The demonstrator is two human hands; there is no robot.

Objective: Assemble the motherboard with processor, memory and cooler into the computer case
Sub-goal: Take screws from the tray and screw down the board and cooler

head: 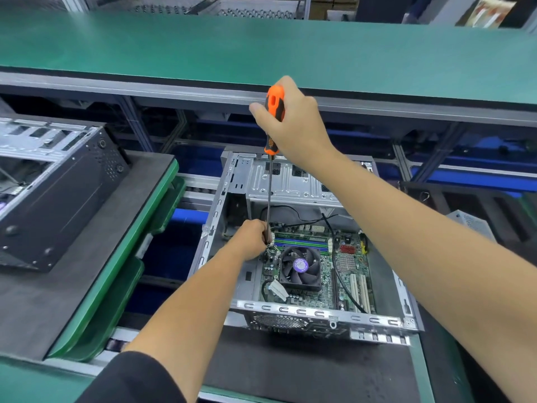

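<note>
The open computer case (316,248) lies on its side on a dark mat (305,367), with the motherboard (345,266) flat inside it and the cooler fan (300,267) near the board's middle. The right hand (293,123) grips the orange handle of a long screwdriver (270,184), held upright above the board's far-left corner. The left hand (251,238) pinches the shaft near its tip there, just beside the fan.

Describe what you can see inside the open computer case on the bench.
Inside the case lies a green motherboard carrying a black cooler fan, memory sticks and a black cable. The left hand covers the screwdriver tip, so the screw is hidden.
</note>
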